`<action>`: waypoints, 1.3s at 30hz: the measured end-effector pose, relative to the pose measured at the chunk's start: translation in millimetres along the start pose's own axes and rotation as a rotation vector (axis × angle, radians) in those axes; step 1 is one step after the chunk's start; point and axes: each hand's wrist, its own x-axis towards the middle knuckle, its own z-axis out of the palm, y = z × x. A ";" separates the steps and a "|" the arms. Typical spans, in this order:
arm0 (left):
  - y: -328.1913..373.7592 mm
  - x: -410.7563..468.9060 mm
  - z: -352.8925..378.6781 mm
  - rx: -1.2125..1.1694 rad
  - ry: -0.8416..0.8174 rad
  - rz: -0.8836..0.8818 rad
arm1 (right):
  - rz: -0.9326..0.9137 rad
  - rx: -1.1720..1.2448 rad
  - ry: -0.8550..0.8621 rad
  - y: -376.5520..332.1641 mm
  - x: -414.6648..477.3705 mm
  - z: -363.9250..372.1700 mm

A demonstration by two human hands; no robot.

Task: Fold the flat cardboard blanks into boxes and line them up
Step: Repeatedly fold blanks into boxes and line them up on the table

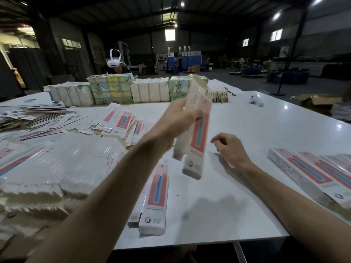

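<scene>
Left hand [182,112] grips the popped-up box [197,130] tilted above the tabletop [247,196], right hand [229,149] loose and empty beside it, so I'd say the end flaps want tucking next, then over to the row of finished boxes [313,175] at right.

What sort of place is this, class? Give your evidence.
Probably a factory or warehouse packing floor: high metal roof, blue machines at the back, bundled carton blanks on a large white table.
</scene>
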 end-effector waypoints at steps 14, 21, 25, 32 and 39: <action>-106.2 15.2 52.6 -0.602 -0.117 -0.428 | -0.315 -0.029 0.092 -4.9 6.8 -6.2; -108.1 14.4 50.3 -0.636 -0.162 -0.459 | -0.429 -0.184 0.076 -11.7 2.9 -14.6; -110.7 15.3 52.5 -0.547 -0.113 -0.437 | -0.448 -0.247 0.070 -14.9 0.4 -13.5; -111.6 16.6 51.0 -0.519 -0.093 -0.398 | -0.345 -0.051 0.030 -21.7 0.7 -7.7; -104.2 19.9 63.8 -0.720 -0.302 -0.476 | 0.021 0.805 -0.138 -26.3 1.2 -11.6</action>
